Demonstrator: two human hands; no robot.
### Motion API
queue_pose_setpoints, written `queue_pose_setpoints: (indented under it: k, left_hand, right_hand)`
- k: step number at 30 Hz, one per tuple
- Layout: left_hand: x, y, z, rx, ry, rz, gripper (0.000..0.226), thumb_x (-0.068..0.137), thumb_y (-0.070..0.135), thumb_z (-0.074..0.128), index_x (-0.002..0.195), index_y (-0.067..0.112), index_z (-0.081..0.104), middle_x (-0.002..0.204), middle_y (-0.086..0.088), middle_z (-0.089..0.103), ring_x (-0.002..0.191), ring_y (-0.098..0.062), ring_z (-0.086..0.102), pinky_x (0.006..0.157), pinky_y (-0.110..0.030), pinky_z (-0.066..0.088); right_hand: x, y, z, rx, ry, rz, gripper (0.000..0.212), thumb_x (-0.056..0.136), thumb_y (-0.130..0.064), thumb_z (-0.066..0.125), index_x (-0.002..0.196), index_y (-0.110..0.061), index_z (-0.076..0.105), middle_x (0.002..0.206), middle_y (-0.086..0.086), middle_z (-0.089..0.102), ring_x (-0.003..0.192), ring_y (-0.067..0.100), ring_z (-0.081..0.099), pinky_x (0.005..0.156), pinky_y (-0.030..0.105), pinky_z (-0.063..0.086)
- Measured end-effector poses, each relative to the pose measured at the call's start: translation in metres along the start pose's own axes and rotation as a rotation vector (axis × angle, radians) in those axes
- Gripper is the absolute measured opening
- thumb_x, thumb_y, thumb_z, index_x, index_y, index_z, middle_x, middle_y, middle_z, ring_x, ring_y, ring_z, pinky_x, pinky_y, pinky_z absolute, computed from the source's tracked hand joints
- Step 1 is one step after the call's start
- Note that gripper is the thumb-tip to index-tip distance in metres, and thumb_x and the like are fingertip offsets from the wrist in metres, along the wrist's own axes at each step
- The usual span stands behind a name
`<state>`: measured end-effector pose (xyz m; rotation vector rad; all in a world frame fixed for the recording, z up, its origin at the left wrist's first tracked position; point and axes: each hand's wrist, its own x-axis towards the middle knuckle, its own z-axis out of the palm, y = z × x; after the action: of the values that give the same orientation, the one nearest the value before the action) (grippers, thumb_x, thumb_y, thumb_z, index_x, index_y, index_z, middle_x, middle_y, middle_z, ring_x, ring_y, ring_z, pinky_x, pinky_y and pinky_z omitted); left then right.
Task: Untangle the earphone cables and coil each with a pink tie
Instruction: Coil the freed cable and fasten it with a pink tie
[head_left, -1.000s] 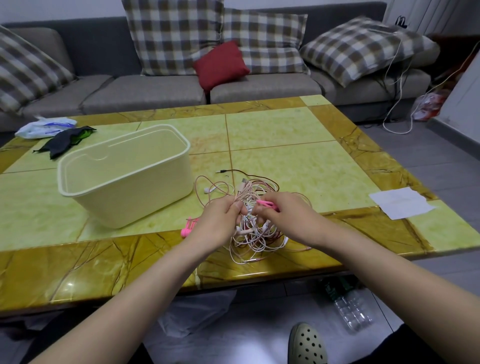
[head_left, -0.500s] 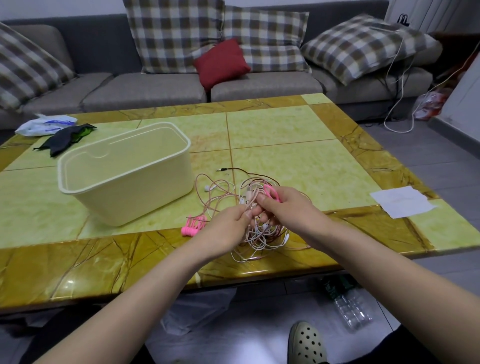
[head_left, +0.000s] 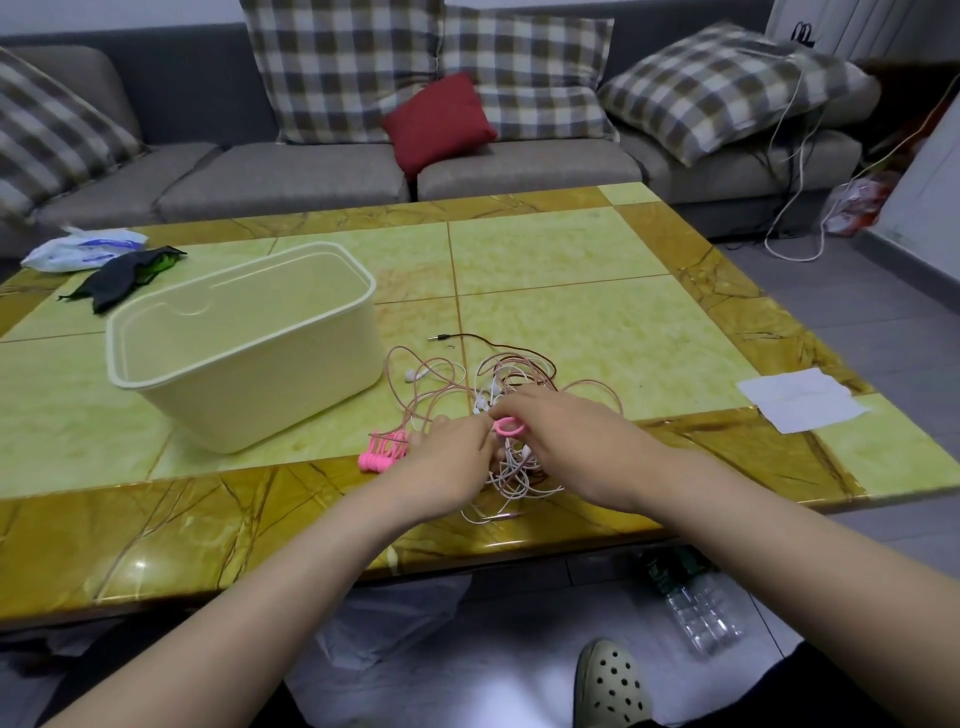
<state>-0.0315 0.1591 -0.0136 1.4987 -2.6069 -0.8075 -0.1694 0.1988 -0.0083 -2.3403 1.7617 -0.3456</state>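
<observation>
Knotted earphone cables sit at the bench's six o'clock edge; the right hand pinches a looped pink tie in its fingers, the left hand curls in, grip unclear, and the next job looks like teasing one cable free.

- Tangled heap of thin pink, white and dark earphone cables: lies loose on the green-and-amber stone table, near its front edge; one dark plug end trails out at the far side.
- Pink loop tie: curled into a ring, pinched by the right hand above the heap.
- Bunch of spare pink ties: lies flat, just left of the heap.
</observation>
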Motion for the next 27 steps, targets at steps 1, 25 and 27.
queue_pose_setpoints:
  k: [1,25,27]
  left_hand:
    - [0.0,0.0,0.001,0.003,0.014,0.0,0.026,0.103,0.023,0.026,0.088,0.019,0.048,0.079,0.008,0.051,0.092,-0.022,0.044,0.093,-0.039,0.036]
    - [-0.013,0.007,0.012,0.77,0.319,0.243,0.035,0.077,0.005,0.028,0.088,0.005,0.062,0.082,-0.009,0.057,0.09,-0.028,0.048,0.076,-0.039,0.033]
    - [-0.01,0.001,0.017,0.665,0.257,0.225,0.034,0.088,-0.002,0.027,0.112,0.007,0.048,0.105,-0.006,0.053,0.108,-0.025,0.035,0.088,-0.039,0.028]
  right_hand:
    - [-0.001,0.0,0.0,0.012,-0.014,0.021,0.024,0.094,-0.008,0.042,0.113,-0.018,0.052,0.114,0.001,0.055,0.104,0.023,0.053,0.082,0.037,0.042]
    - [0.006,-0.003,0.0,0.423,-0.063,0.268,0.037,0.099,-0.019,0.042,0.063,-0.017,0.04,0.052,0.0,0.047,0.048,0.016,0.054,0.049,0.017,0.035]
    - [0.005,-0.001,0.001,0.432,-0.074,0.268,0.037,0.099,-0.02,0.043,0.063,-0.018,0.04,0.051,-0.002,0.046,0.045,0.011,0.052,0.048,0.015,0.035]
